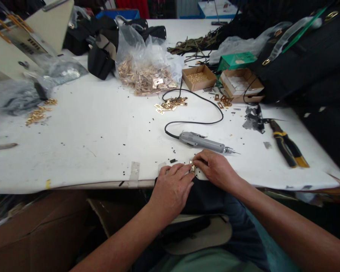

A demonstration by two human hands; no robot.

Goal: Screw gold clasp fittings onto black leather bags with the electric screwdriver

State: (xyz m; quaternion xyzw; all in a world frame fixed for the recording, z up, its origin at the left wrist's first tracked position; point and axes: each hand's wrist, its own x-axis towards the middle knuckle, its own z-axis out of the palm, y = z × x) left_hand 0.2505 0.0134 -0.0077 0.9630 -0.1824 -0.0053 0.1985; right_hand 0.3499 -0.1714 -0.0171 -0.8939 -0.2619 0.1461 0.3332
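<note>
At the near edge of the white table point(96, 128), the left hand point(171, 187) lies palm down on a piece of dark material point(200, 196) that hangs over the edge toward the person's lap, its fingers stretched to the right and pressing flat rather than closed around anything. Just right of those fingertips sits a small gold metal fitting point(192, 166), pinched between the two hands. It is too small to read its long axis (it seems to stand across the table edge). The right hand point(215, 168) comes in from the right, fingers curled and tips closed on the fitting and the pale tab beneath it. Both hands are equally close, touching it. Just beyond the right hand, toward the far side, an electric screwdriver point(205, 141) lies with its tip pointing right.
</note>
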